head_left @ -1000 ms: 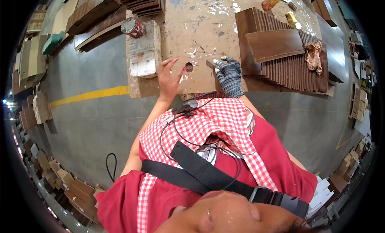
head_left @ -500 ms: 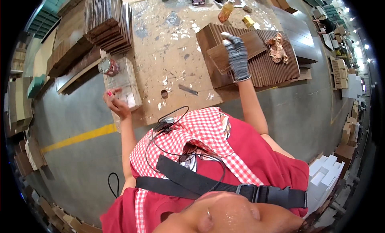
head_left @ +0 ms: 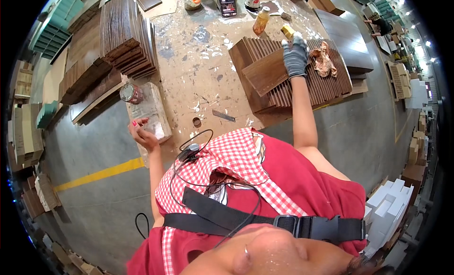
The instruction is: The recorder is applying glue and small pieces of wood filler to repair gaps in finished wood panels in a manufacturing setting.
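My right hand [head_left: 296, 57], in a grey striped glove, lies with its fingers stretched out over the right end of a brown wooden board [head_left: 266, 72]. That board rests slantwise across a row of tightly packed brown wood pieces [head_left: 333, 83]. A crumpled stained cloth [head_left: 324, 59] sits on the row just right of the glove. My bare left hand [head_left: 143, 134] is open, its fingers loosely bent, with nothing seen in it. It is beside a pale, plastic-wrapped block [head_left: 155, 107], on which a small lidded tin [head_left: 131, 93] stands.
A thin metal blade [head_left: 223, 115] and a dark round cap [head_left: 196, 122] lie on the paint-spotted table [head_left: 189, 71]. Behind stand an amber bottle [head_left: 261, 20], a yellow block [head_left: 287, 31] and a phone [head_left: 227, 3]. A tall stack of brown boards [head_left: 124, 36] is at the left.
My right hand has slid right along the board, from its middle to its right end, and its fingers have straightened. My left hand stays by the block. The view has shifted slightly.
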Demonstrator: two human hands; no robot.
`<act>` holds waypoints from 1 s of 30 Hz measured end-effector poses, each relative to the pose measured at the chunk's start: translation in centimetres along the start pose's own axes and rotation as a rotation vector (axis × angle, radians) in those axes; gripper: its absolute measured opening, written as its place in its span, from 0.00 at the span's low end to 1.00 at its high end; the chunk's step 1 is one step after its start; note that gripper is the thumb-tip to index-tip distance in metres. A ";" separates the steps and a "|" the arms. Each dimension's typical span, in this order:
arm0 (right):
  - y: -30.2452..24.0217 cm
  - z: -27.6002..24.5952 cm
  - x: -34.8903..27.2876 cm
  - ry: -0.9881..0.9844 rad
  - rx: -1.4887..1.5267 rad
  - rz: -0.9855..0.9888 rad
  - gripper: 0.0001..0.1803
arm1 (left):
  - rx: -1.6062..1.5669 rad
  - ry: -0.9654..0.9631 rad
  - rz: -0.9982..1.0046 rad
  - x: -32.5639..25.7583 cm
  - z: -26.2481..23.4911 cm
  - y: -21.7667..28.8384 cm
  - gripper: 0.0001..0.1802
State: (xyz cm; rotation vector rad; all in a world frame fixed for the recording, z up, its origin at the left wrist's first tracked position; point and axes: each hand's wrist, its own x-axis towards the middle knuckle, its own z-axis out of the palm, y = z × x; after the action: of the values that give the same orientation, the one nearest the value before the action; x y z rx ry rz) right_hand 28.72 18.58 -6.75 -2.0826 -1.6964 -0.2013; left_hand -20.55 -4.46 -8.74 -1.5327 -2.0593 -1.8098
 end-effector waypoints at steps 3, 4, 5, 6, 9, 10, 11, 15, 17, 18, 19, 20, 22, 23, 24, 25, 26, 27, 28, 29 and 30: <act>0.1 3.2 -3.6 -0.176 -0.218 0.125 0.44 | -0.016 0.004 -0.003 -0.1 -0.1 0.4 0.21; 0.2 3.1 -3.7 -0.162 -0.210 0.106 0.46 | -0.048 0.012 -0.039 -0.2 -0.2 0.6 0.21; 0.1 3.0 -3.6 -0.160 -0.209 0.102 0.46 | -0.080 0.019 -0.074 -0.2 -0.3 0.8 0.20; -0.1 2.9 -3.5 -0.177 -0.205 0.098 0.45 | -0.081 0.022 -0.073 -0.4 -0.5 0.6 0.20; -0.6 2.3 -4.2 -0.190 -0.201 0.095 0.45 | -0.066 0.037 -0.045 -0.8 -1.5 0.0 0.20; -0.8 2.0 -4.8 -0.196 -0.209 0.094 0.45 | -0.038 0.019 -0.039 -0.9 -2.0 -0.3 0.20; -1.0 1.6 -5.3 -0.201 -0.217 0.093 0.45 | -0.009 0.002 -0.034 -1.1 -2.5 -0.6 0.19; -2.0 0.4 -6.6 -0.187 -0.224 0.109 0.44 | -0.121 0.054 -0.055 -0.8 -3.5 -1.1 0.21; -2.6 -0.3 -7.1 -0.211 -0.252 0.127 0.44 | -0.053 -0.010 0.009 -0.9 -4.5 -1.4 0.22; -2.7 -0.5 -7.4 -0.209 -0.257 0.131 0.43 | -0.076 0.002 -0.091 -1.1 -4.6 -0.7 0.21; -2.6 -0.7 -7.7 -0.206 -0.258 0.129 0.43 | -0.075 0.018 -0.079 -1.4 -5.1 -0.8 0.21; -2.2 -0.9 -8.1 -0.188 -0.231 0.131 0.43 | -0.025 -0.007 -0.037 -2.0 -5.5 -1.2 0.21; -2.1 -2.0 -8.3 -0.182 -0.213 0.146 0.43 | 0.050 -0.044 0.014 -1.7 -5.5 -0.8 0.22; -2.0 -2.3 -8.5 -0.188 -0.209 0.157 0.42 | 0.040 -0.027 0.035 -1.7 -5.9 -0.2 0.22; -2.2 -2.5 -8.8 -0.215 -0.208 0.170 0.42 | 0.072 -0.064 0.044 -1.9 -6.2 0.2 0.21; -2.4 -2.7 -8.9 -0.243 -0.207 0.181 0.42 | 0.104 -0.101 0.052 -1.8 -6.3 0.1 0.21; -3.0 -2.6 -8.7 -0.280 -0.236 0.188 0.42 | 0.095 -0.084 0.071 -1.5 -6.2 -0.1 0.21; -3.0 -2.7 -8.8 -0.300 -0.246 0.191 0.42 | 0.090 -0.089 0.040 -1.9 -6.5 0.2 0.21; -2.8 -3.0 -8.7 -0.300 -0.241 0.190 0.42 | 0.085 -0.096 0.009 -2.1 -6.6 0.3 0.21; -2.6 -3.2 -8.5 -0.300 -0.237 0.189 0.42 | 0.079 -0.094 0.016 -2.1 -6.3 0.4 0.21; -2.1 -3.4 -8.0 -0.290 -0.236 0.199 0.42 | 0.077 -0.096 0.028 -1.8 -5.7 1.2 0.21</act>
State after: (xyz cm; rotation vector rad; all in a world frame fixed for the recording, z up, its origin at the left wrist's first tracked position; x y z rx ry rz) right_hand 25.37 10.26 -6.32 -2.5445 -1.6755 -0.0387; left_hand -22.06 -10.03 -6.93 -1.6499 -2.1098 -1.6579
